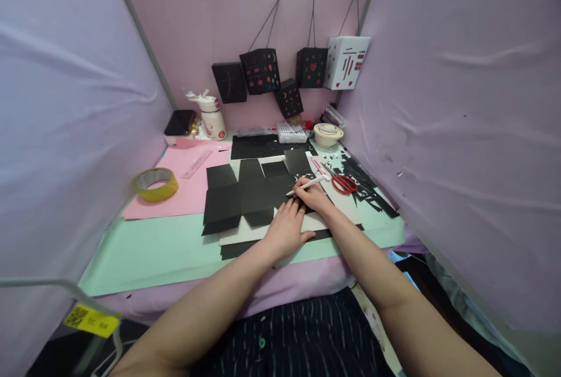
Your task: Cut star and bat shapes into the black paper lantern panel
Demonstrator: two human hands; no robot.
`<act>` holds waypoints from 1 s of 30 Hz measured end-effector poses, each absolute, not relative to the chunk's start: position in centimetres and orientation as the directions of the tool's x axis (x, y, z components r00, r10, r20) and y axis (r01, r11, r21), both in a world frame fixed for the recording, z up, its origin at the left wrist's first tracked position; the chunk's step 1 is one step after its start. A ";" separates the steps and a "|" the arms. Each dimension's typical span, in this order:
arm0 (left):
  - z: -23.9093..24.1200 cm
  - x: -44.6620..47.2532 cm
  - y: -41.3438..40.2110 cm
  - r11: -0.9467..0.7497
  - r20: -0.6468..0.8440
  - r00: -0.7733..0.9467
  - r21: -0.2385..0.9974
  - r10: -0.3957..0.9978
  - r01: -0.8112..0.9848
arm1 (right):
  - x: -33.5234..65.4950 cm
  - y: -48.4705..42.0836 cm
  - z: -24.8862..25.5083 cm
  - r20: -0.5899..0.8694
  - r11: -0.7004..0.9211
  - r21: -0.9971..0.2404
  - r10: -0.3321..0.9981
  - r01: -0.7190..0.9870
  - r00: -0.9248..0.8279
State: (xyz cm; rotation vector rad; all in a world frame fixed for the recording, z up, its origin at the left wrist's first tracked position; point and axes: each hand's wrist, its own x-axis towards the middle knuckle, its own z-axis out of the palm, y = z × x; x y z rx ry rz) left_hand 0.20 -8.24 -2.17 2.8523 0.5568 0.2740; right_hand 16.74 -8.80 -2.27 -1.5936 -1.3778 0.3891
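Note:
A flat black paper box cut-out [265, 194] with folded flaps lies on a pale board [234, 238] in front of me. My right hand [310, 193] grips a slim white pen-like tool [310, 182], its tip close to the black paper. Whether it is a pen or a craft knife I cannot make out. Flat on the paper's lower right rests my left hand [287, 228], fingers spread and thumb stretched to the right. Beyond the right hand lie red-handled scissors [344, 184]. Part of the cut-out is hidden under both hands.
Yellow tape [155, 185] and a pink ruler [197, 163] lie on pink paper [188, 190] at left. Black scraps [372, 187] litter the right side. A bottle [213, 117], a cotton swab box [292, 132] and a cream container [328, 135] stand behind. Decorated paper lanterns [260, 71] hang at the back.

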 end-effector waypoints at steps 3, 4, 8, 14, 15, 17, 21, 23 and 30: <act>-2.1 0.2 -8.3 -0.901 0.126 0.911 0.249 0.393 0.354 | 16.8 -8.7 -2.4 0.357 0.085 -0.790 0.869 0.608 0.342; -2.1 0.2 -8.3 -0.901 0.124 0.911 0.249 0.393 0.355 | 16.8 -8.7 -2.4 0.362 0.074 -0.784 0.861 0.616 0.357; -2.1 0.2 -8.2 -0.904 0.130 0.912 0.244 0.389 0.351 | 16.7 -8.7 -2.3 0.351 0.038 -0.779 0.854 0.626 0.384; -2.2 0.2 -8.2 -0.907 0.132 0.912 0.231 0.387 0.352 | 16.8 -8.8 -2.1 0.346 0.025 -0.805 0.831 0.593 0.435; -2.2 0.2 -8.2 -0.907 0.132 0.912 0.230 0.388 0.353 | 16.8 -8.8 -2.1 0.350 0.027 -0.807 0.826 0.590 0.441; -2.2 0.2 -8.2 -0.906 0.131 0.911 0.228 0.390 0.355 | 16.9 -8.8 -2.1 0.355 0.030 -0.815 0.816 0.579 0.456; -2.2 0.2 -8.2 -0.905 0.108 0.912 0.212 0.397 0.369 | 17.1 -8.7 -2.0 0.384 0.053 -0.835 0.769 0.548 0.511; -2.2 0.2 -8.2 -0.906 0.101 0.913 0.203 0.396 0.370 | 17.2 -8.6 -1.9 0.405 0.063 -0.829 0.752 0.556 0.519; -2.2 0.2 -8.3 -0.909 0.110 0.914 0.198 0.391 0.366 | 17.3 -8.5 -2.1 0.387 0.004 -0.810 0.755 0.587 0.529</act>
